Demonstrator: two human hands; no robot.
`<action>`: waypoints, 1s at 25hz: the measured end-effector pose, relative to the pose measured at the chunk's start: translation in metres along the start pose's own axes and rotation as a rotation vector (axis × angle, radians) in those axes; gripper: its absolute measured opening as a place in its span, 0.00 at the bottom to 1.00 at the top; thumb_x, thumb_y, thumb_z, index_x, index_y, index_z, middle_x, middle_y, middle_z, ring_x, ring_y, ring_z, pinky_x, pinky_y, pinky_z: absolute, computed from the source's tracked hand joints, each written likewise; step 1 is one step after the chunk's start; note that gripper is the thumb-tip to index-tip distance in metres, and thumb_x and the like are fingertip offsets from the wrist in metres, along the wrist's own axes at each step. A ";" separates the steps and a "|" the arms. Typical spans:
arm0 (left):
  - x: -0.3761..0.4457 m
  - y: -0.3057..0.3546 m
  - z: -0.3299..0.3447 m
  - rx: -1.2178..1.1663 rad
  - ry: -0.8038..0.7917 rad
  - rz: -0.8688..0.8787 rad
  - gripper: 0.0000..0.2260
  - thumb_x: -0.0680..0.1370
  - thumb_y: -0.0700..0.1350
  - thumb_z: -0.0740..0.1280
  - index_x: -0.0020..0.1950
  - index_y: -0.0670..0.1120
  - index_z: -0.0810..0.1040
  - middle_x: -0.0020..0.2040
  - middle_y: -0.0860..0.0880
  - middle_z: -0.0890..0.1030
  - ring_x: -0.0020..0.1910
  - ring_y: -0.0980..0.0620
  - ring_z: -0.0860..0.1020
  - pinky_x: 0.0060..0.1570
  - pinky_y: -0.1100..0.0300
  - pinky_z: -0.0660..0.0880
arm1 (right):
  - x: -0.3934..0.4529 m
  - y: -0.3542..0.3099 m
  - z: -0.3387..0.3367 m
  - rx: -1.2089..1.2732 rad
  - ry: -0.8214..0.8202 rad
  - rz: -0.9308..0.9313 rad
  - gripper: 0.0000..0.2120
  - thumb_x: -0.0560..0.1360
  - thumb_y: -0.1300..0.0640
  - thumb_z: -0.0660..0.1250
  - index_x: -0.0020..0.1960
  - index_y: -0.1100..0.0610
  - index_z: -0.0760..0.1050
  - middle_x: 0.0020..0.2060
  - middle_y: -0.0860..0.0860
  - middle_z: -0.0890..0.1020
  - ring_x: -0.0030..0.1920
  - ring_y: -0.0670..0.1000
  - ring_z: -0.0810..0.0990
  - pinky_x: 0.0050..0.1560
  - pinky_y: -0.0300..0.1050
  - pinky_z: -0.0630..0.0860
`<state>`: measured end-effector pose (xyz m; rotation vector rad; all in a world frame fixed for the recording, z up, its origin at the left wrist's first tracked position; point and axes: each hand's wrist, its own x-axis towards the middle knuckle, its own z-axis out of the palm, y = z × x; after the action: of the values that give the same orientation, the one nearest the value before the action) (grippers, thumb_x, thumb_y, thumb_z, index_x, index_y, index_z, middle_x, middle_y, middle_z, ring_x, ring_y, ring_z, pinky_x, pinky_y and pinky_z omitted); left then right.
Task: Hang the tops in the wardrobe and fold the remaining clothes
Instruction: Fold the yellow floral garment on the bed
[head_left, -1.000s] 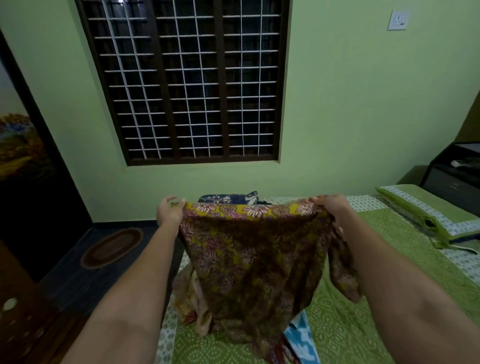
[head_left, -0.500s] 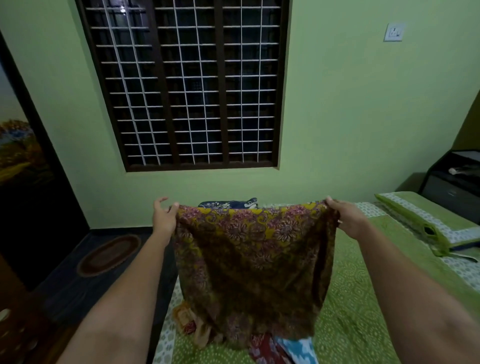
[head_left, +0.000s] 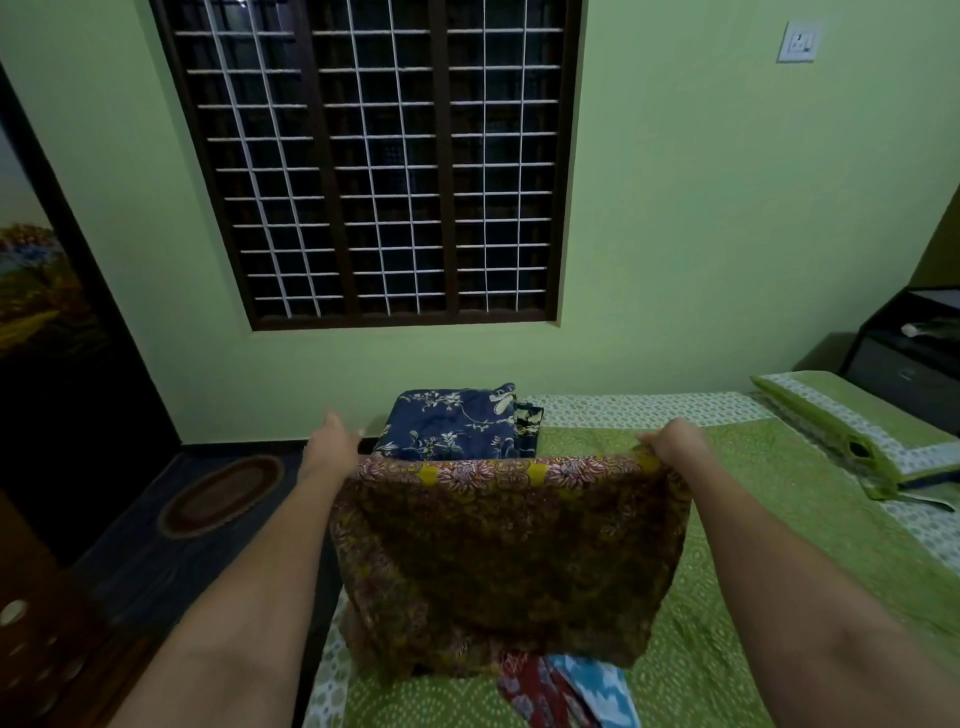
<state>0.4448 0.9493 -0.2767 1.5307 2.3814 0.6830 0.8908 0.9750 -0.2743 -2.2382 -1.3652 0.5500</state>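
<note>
The person holds a brown and mustard floral-print cloth garment (head_left: 498, 561) stretched out in front of the body, above the green quilted bed (head_left: 779, 597). The left hand (head_left: 332, 447) takes the garment's upper left corner; its grip looks like a pinch at the fabric edge, with the fingers reaching forward past the corner, though the exact finger hold is blurred. The right hand (head_left: 675, 441) has its grip curled round the upper right corner, knuckles up. Between the two grips the top edge runs nearly level and taut, and the fabric hangs down from it as a wide panel, its lower edge reaching the bed.

Just beyond the grips, between them, a folded navy cloth with white flower print (head_left: 457, 423) lies on the far end of the bed. Below the hanging panel, nearer the person than the grips, a red patterned cloth (head_left: 535, 686) and a light blue and white patterned cloth (head_left: 597, 686) poke out on the bed. Well to the right of the right grip lies a green pillow with a white patterned border (head_left: 852, 421).
</note>
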 end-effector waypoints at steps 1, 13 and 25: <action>0.006 -0.006 0.000 0.017 -0.136 -0.072 0.24 0.80 0.56 0.59 0.61 0.35 0.73 0.56 0.34 0.78 0.56 0.36 0.76 0.55 0.49 0.73 | 0.001 0.002 0.002 0.032 -0.046 -0.007 0.21 0.76 0.47 0.67 0.54 0.67 0.77 0.51 0.63 0.80 0.54 0.61 0.79 0.48 0.45 0.71; -0.002 -0.027 -0.007 0.135 -0.558 0.161 0.12 0.69 0.44 0.76 0.50 0.41 0.84 0.48 0.44 0.83 0.46 0.51 0.78 0.46 0.61 0.72 | -0.009 0.030 0.003 -0.117 -0.418 -0.209 0.08 0.69 0.59 0.75 0.35 0.57 0.77 0.34 0.52 0.77 0.43 0.52 0.75 0.39 0.42 0.68; 0.007 0.047 -0.077 -1.122 0.160 0.060 0.17 0.76 0.50 0.69 0.59 0.40 0.79 0.47 0.49 0.83 0.49 0.52 0.81 0.53 0.58 0.78 | -0.022 -0.032 -0.084 1.061 0.132 -0.253 0.11 0.72 0.57 0.73 0.50 0.63 0.79 0.41 0.51 0.82 0.44 0.50 0.80 0.41 0.33 0.78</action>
<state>0.4456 0.9521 -0.1862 1.0195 1.4692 1.7753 0.9050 0.9538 -0.1855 -1.2006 -0.9173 0.7735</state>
